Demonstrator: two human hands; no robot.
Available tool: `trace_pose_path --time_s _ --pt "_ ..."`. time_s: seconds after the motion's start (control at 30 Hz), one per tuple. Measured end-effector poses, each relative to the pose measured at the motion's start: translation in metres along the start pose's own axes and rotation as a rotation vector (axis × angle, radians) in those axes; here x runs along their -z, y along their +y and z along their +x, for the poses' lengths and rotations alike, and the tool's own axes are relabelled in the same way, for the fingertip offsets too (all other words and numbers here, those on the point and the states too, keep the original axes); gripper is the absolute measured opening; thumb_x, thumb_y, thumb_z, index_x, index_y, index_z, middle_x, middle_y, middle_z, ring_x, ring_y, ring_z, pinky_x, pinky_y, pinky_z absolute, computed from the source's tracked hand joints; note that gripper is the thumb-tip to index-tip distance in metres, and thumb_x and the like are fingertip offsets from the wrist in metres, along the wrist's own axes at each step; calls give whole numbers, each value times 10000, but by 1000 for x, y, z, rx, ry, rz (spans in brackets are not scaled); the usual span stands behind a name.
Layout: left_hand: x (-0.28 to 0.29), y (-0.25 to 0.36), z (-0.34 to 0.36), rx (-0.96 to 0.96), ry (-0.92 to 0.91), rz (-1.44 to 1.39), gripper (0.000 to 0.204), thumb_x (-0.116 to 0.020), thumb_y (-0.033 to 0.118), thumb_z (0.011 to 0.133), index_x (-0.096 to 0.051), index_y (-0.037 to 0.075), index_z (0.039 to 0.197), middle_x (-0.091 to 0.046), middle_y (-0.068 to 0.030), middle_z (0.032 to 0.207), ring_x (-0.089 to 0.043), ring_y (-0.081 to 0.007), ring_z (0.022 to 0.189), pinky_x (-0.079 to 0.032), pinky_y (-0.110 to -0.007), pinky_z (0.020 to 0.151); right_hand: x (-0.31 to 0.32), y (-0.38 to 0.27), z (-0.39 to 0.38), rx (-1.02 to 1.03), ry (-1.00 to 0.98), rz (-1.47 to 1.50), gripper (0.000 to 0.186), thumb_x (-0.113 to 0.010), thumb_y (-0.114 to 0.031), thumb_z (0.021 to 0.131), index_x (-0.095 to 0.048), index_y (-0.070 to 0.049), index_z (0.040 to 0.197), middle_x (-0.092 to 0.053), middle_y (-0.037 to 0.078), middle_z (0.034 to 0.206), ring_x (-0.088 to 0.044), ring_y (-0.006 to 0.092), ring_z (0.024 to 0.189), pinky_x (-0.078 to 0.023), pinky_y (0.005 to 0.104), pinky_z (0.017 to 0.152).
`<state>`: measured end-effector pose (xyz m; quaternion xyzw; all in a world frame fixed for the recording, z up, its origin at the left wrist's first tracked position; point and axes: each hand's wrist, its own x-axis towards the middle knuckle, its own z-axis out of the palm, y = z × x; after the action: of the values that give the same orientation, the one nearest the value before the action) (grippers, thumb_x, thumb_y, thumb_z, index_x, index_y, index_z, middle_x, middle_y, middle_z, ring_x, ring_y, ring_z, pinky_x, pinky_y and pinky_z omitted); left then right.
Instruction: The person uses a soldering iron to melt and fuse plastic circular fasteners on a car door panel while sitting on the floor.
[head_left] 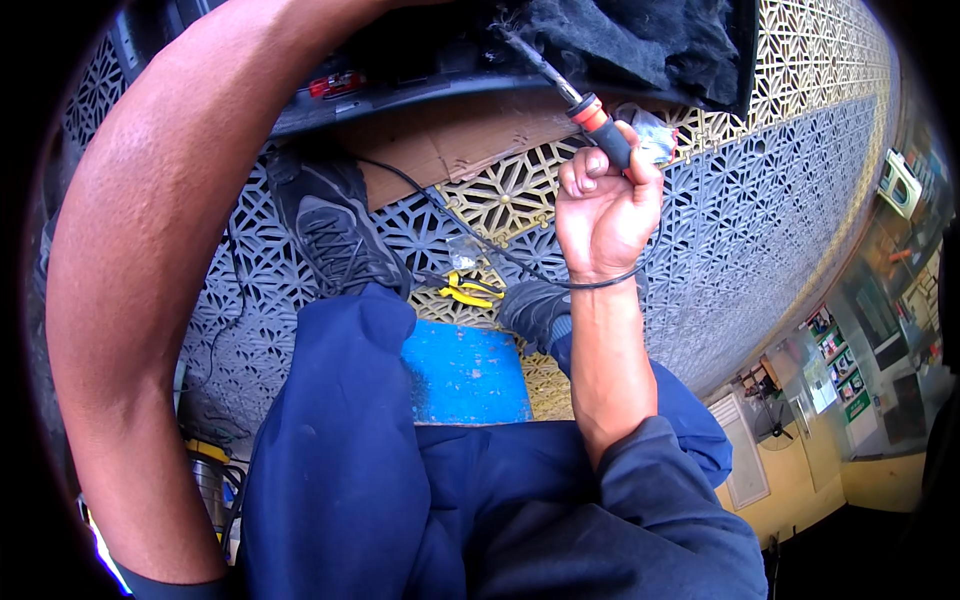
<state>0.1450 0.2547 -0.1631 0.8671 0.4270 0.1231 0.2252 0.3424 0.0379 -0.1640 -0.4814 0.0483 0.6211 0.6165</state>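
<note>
Red-and-black soldering iron point(590, 111), grey-shafted, tip point(509, 37) perhaps smoky.

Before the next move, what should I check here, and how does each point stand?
1. Right hand grips the soldering iron by its handle: ok.
2. Cord clear of the right wrist: not ok, it lies across it.
3. Iron's tip free of the black material around it: cannot tell, the dark area hides any contact.
4. Left hand away from the tip: cannot tell, it is out of view.
5. Yellow-handled pliers out of the right hand's way: ok, they lie between the shoes.
</note>
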Motion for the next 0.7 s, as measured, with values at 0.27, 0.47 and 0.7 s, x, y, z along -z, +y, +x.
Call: trace_pose_path --time_s 0.27,0.47,0.7 --pt "0 1 0 15 -15 12 289 -789 345 756 -685 82 815 -609 -132 928 -618 -318 974 -524 -424 856 -3 2 -1 19 18 -19 345 -512 -302 988 -609 -34 1183 -613 73 738 -519 172 614 -420 303 582" --pt "2 2 0 35 -30 12 290 -790 341 756 -682 79 817 -608 -137 932 -618 -321 976 -524 -430 853 -4 1 -1 24 7 -16 345 -511 -302 987 -609 -36 1184 -614 72 737 -525 169 619 -422 305 580" --pt "7 6 -3 33 -25 -11 290 -787 334 764 -675 72 818 -608 -141 943 -612 -325 991 -519 -435 857 -3 2 -3 18 20 -10 335 -507 -289 988 -618 -39 1181 -621 74 740 -520 167 608 -422 301 576"
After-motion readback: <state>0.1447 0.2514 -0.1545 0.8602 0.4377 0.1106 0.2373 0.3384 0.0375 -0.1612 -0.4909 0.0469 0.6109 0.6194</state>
